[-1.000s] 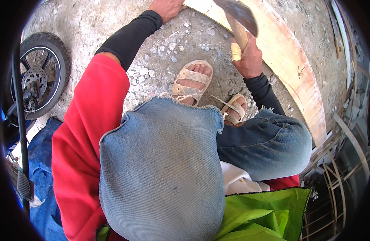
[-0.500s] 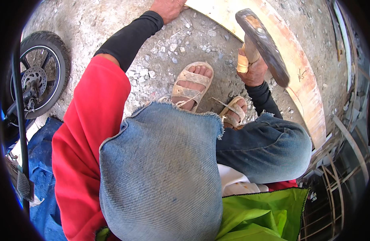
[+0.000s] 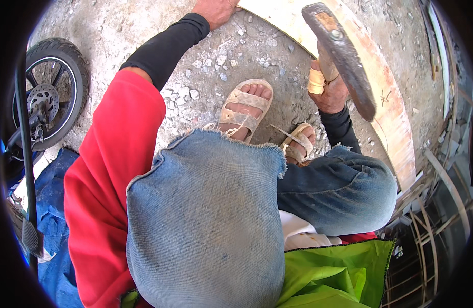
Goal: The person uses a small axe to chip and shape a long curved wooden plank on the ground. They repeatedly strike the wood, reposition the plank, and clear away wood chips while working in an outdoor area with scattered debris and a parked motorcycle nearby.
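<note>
My right hand [image 3: 333, 96] is closed around the wooden handle of a hammer [image 3: 344, 61]. Its long dark metal head is raised over a pale wooden board [image 3: 393, 126], with the handle's end showing in the head's eye. Yellowish wrapping covers a digit of that hand, probably the thumb. At the top edge of the view, my left hand [image 3: 215, 11] meets the board's near edge. Most of its fingers lie outside the picture, so their grip is hidden. A dark scribbled mark [image 3: 385, 98] shows on the board, right of the hammer head.
My sandalled feet [image 3: 247, 105] stand on gravelly ground between my hands. A motorbike wheel [image 3: 49, 95] is at the left, with blue cloth [image 3: 54, 205] below it. Thin wooden strips [image 3: 449, 185] and a frame lie at the right. Green fabric [image 3: 339, 277] lies by my leg.
My right hand and the hammer have shifted slightly right and down in the view, and the hammer's head has tilted a little. My left hand and the board have hardly moved.
</note>
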A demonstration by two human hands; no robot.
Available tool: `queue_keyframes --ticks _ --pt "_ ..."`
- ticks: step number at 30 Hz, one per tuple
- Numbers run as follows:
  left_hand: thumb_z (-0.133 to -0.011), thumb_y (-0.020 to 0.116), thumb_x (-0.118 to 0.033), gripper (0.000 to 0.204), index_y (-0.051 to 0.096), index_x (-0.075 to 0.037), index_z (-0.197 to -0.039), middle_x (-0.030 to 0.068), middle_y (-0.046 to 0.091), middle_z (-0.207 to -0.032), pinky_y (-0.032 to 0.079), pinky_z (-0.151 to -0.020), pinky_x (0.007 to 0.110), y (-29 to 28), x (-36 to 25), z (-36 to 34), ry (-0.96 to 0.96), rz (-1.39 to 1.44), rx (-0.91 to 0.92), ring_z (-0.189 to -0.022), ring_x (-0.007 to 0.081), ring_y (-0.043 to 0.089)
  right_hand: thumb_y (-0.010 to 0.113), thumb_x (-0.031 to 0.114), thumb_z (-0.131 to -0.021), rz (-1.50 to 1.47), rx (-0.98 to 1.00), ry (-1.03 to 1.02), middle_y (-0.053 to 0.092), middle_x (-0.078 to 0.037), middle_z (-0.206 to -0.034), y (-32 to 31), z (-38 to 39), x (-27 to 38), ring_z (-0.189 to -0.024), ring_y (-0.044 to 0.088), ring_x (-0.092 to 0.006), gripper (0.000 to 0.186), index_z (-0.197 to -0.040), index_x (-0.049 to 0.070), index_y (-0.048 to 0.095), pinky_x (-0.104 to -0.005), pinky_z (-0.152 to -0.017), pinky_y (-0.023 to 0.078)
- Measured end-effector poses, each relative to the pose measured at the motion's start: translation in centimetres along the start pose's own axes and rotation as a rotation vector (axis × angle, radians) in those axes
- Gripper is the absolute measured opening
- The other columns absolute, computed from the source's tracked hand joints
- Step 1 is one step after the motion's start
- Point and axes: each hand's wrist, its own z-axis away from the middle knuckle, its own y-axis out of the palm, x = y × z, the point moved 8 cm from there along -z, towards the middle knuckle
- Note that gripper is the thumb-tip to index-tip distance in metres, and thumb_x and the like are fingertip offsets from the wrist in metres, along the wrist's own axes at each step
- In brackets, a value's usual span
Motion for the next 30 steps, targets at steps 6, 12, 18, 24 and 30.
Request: queue_keyframes --ticks 6,12,18,24,30 --pt "-0.097 0.056 -0.019 0.078 0.023 0.003 -0.165 0.0269 0.023 -0.173 0.018 -0.125 0.069 -0.1 0.0 0.2 0.012 0.020 0.009 -0.157 0.0410 0.032 0.078 0.008 -0.072 0.463 0.438 -0.324 0.056 -0.007 -0.085 -1.1 -2.8 -2.8 -0.076 0.062 -0.0264 0.057 -0.127 0.009 0.067 -0.0373 -0.067 0.051" --pt "-0.097 0.056 -0.019 0.076 0.026 0.004 -0.163 0.0266 0.023 -0.173 0.018 -0.125 0.070 -0.4 -0.2 0.3 0.046 -0.006 -0.024 -0.159 0.0403 0.030 0.071 0.013 -0.080 0.491 0.729 -0.780 0.054 -0.004 -0.095 1.4 -4.6 -6.3 -0.091 0.061 -0.0206 0.034 -0.111 0.014 0.058 -0.0367 -0.074 0.049" --pt "-0.097 0.059 -0.020 0.077 0.027 0.004 -0.163 0.0254 0.024 -0.173 0.019 -0.125 0.069 -0.2 -0.2 0.2 0.015 0.028 0.031 -0.157 0.0401 0.032 0.070 0.004 -0.080 0.664 0.572 -0.375 0.056 -0.008 -0.096 3.9 -11.2 -10.5 -0.085 0.068 -0.0300 0.039 -0.115 0.013 0.055 -0.0439 -0.067 0.057" --pt "-0.098 0.059 -0.022 0.077 0.028 0.003 -0.163 0.0254 0.025 -0.172 0.020 -0.125 0.067 -0.7 -0.3 0.2 0.042 0.015 -0.046 -0.152 0.0409 0.041 0.069 0.003 -0.079 0.428 0.718 -0.805 0.055 -0.008 -0.095 3.2 -8.8 -7.3 -0.087 0.066 -0.0280 0.039 -0.114 0.013 0.054 -0.0408 -0.073 0.055" --pt "-0.099 0.059 -0.022 0.075 0.028 0.003 -0.163 0.0250 0.024 -0.173 0.020 -0.125 0.068 -0.1 0.0 0.0 -0.013 0.067 0.027 -0.152 0.0393 0.041 0.069 0.004 -0.078 0.632 0.674 -0.570 0.055 -0.007 -0.097 4.0 -9.5 -8.9 -0.090 0.065 -0.0278 0.039 -0.114 0.014 0.056 -0.0414 -0.075 0.054"
